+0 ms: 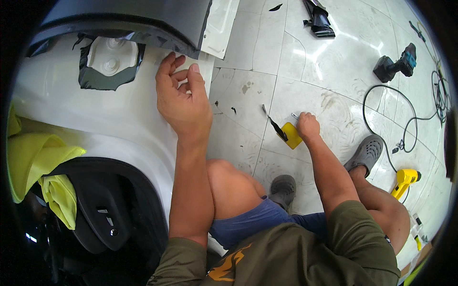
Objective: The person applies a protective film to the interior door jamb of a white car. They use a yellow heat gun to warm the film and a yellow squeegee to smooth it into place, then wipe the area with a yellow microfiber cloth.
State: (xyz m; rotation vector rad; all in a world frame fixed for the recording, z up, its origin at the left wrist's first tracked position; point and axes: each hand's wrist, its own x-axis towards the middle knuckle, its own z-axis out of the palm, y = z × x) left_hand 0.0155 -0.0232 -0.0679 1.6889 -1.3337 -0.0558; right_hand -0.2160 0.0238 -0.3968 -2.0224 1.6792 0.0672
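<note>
Dark grey film [143, 24] covers the upper part of a white car body panel [95, 107], and its lower edge hangs ragged. Just below that edge is my left hand [183, 93], palm up with fingers curled and thumb apart; nothing shows between them. My right hand [308, 126] is closed low over the floor around a slim tool with a silver tip [295, 116]; its handle is hidden. Beside that hand lies a yellow squeegee card [292, 135], with a narrow black film strip [276, 127] against it. A dark film patch [98, 81] surrounds a bolted hinge plate [111, 59].
Yellow-green cloths [40, 157] hang by the dark door opening at left. On the tiled floor [243, 90] lie black film scraps [319, 21], a cordless drill [397, 64], a black cable [405, 93] and a yellow heat gun [404, 182]. My legs flank the lower middle.
</note>
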